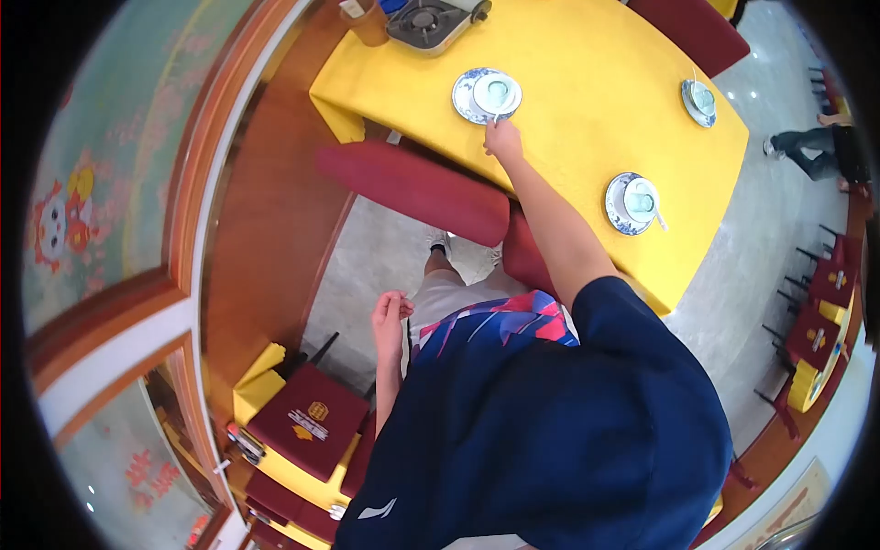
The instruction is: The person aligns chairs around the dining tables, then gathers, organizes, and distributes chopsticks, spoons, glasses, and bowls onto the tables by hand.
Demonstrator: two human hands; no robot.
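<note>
1. At 9 o'clock, a cartoon decal (62, 225) shows on a wood-framed glass panel (115, 137).
2. Between 7 and 8 o'clock, a maroon chair (298, 417) with a yellow emblem and white lettering stands beside other yellow cloth.
3. Between 11 and 12 o'clock, a brown container (369, 27) sits just beside a portable stove (428, 24), near the corner of the yellow-covered worktop (573, 119).
4. Near the centre, towards 8 o'clock, the left hand (392, 309) hangs beside the person's thigh, well apart from the worktop. Its fingers are bent and close together; nothing shows in it.
5. At 11 o'clock, a long maroon seat back (417, 191) runs along the worktop's near edge.
6. Between 12 and 1 o'clock, a blue-and-white plate (464, 101) lies on the worktop, bearing a white bowl (479, 91) with a pale green cup (498, 92) in it.
7. At that plate's near rim, towards 1 o'clock, the right hand (503, 140) has its thumb and fingers clamped on the handle end of a white spoon (496, 118).
8. Just past 2 o'clock, a second plate (612, 205) carries a similar bowl and cup, with its own spoon (663, 222) projecting over the rim.
9. At 2 o'clock, farther out, lies a third plate (700, 120) with similar ware.
10. Also past 2 o'clock, at the view's edge, another person (816, 156) is on the grey floor (747, 183), well apart from the worktop.
</note>
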